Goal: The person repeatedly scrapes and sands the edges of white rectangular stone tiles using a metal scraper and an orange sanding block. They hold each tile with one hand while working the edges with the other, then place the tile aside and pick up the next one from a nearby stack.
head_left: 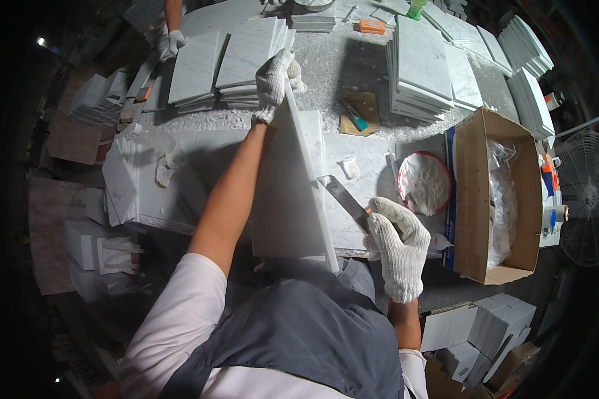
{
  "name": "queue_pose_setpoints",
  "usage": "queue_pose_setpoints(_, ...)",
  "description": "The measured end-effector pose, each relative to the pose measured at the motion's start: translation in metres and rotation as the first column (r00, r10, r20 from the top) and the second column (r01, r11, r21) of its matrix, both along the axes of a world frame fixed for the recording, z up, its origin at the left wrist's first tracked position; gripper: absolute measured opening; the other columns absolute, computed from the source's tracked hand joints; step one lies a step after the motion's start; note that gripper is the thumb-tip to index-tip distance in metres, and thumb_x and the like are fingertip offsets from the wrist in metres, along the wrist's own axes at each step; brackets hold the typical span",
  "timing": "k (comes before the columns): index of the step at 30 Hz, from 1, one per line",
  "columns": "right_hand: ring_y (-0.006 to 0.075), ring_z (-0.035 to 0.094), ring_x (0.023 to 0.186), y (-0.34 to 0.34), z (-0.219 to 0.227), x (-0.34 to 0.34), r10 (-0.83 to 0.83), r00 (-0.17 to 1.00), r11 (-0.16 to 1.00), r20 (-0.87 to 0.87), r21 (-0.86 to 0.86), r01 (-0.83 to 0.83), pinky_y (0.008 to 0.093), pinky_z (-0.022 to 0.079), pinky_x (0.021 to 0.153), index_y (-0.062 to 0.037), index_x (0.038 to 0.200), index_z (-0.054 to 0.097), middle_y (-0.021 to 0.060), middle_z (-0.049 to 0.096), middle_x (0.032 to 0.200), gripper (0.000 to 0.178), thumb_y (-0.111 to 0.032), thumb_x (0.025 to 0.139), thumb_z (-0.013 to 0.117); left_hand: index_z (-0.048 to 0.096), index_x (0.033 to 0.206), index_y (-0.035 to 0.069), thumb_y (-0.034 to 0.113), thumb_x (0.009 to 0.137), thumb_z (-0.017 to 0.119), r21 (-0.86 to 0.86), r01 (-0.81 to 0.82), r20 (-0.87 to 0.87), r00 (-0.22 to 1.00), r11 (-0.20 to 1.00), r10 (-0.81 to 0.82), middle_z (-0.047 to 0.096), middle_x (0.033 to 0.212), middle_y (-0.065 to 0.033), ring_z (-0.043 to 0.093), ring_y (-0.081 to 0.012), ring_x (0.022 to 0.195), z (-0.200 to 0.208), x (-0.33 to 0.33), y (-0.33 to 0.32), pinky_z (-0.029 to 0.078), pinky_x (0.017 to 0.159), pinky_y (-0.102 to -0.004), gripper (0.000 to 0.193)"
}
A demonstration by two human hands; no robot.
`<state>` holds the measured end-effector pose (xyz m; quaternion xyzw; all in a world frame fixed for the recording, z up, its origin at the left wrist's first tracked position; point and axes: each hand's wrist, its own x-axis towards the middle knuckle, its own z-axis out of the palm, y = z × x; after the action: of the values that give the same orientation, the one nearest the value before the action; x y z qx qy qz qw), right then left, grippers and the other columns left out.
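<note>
Left arm's (229,199) stretched toward top centre, left hand (277,83) gripping the upper corner of a pale slab (289,193) mid-frame, long edge running down and kinda rightward. Right hand (399,246), right of centre, holds a flat blade (345,199) pointing up-left.

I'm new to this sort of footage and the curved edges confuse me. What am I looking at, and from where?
There is no machine here: a person works with two gloved hands. The single picture comes from a wide fisheye camera on their head, looking down, so straight edges bend near the rim.

The left hand grips the top of a pale slab standing on edge. The right hand holds a flat-bladed tool beside it.

On the dusty table are stacks of pale slabs, a red-rimmed bowl of white material and, at right, an open cardboard box with clear plastic inside. At upper left is another person's gloved hand.
</note>
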<state>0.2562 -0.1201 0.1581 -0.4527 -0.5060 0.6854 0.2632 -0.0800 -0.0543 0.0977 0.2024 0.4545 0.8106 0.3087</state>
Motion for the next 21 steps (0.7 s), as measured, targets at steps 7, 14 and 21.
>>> queue_pose_setpoints(7,0.0083,0.065,0.065,-0.0051,0.0014,-0.0091,0.008,1.0,0.99,0.019,0.139,-0.01,0.0205,0.049,0.054,0.0,0.117,0.072,0.006,0.07,0.091,0.026,-0.007,0.092,0.074,0.068,0.097,0.009,0.025,0.094,0.07,-0.045,-0.029,0.013,0.999,0.999,0.03,0.051,0.064,0.0016,0.045,-0.0103,0.047,-0.0019,-0.0026,0.0028,0.042,0.043,-0.0298,0.017)
queue_pose_setpoints(14,0.009,0.068,0.068,-0.0067,-0.0013,-0.0102,0.025,0.999,0.957,0.031,0.288,-0.033,0.0218,0.052,0.056,0.0021,0.115,0.072,0.0076,0.072,0.093,0.024,-0.005,0.092,0.073,0.067,0.095,0.011,0.024,0.096,0.069,-0.024,0.007,0.009,1.0,1.0,-0.007,0.052,0.063,0.0012,0.046,-0.0108,0.045,-0.0061,-0.0086,0.0028,0.043,0.042,-0.0307,0.013)
queue_pose_setpoints(21,0.0083,0.065,0.07,-0.01,-0.0081,-0.0106,0.025,1.0,0.944,-0.012,0.329,-0.02,0.023,0.051,0.06,0.0,0.114,0.073,0.0071,0.069,0.091,0.025,0.001,0.089,0.074,0.066,0.091,0.011,0.023,0.096,0.069,-0.013,0.008,0.026,1.0,1.0,-0.008,0.052,0.062,0.0016,0.045,-0.0105,0.044,-0.0071,-0.0089,0.0022,0.043,0.042,-0.0304,0.013)
